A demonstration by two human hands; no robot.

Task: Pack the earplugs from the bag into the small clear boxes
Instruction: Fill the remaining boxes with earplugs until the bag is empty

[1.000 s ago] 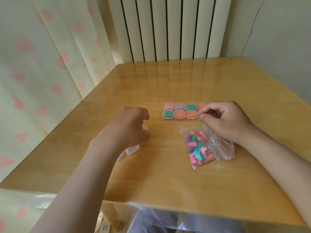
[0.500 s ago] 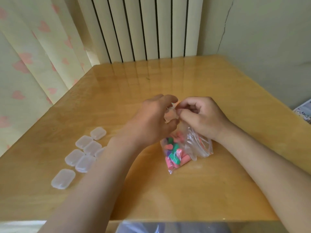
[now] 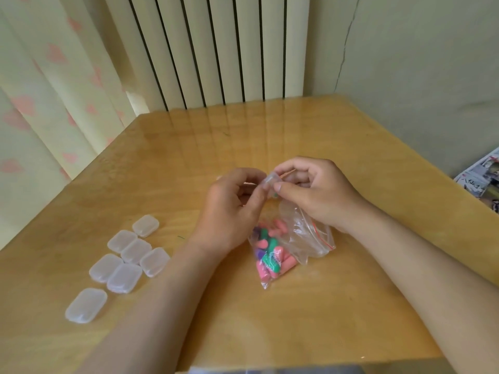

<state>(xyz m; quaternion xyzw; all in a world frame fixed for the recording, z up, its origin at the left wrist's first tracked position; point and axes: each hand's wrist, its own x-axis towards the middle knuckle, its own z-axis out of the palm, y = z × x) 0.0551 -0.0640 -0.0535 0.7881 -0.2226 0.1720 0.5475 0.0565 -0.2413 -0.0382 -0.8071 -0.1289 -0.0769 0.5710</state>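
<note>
Table (image 3: pixel 351 147) is sitting w/ its far edge right up against the radiator (image 3: pixel 216 49), its left edge running along the heart-print curtain (image 3: pixel 40 117) and its right edge close to the wall (image 3: pixel 418 63), w/ some magazines (image 3: pixel 483 176) peeking in past it. Plenty of bare wood is showing btw the hands and the far edge, and also toward the front right corner. Left hand (image 3: pixel 232 209) and right hand (image 3: pixel 316 193) are meeting over the middle, both pinching one small clear box (image 3: pixel 270 180) and holding it up just above the bag (image 3: pixel 305 233). The bag is lying crumpled under the right wrist, clear w/ a red zip strip. The earplugs (image 3: pixel 270 255) are bunching at its near end, mostly pink, some green and purple. Seven more clear boxes (image 3: pixel 127 255) are lying in a loose cluster by the left edge, well apart from the hands.
</note>
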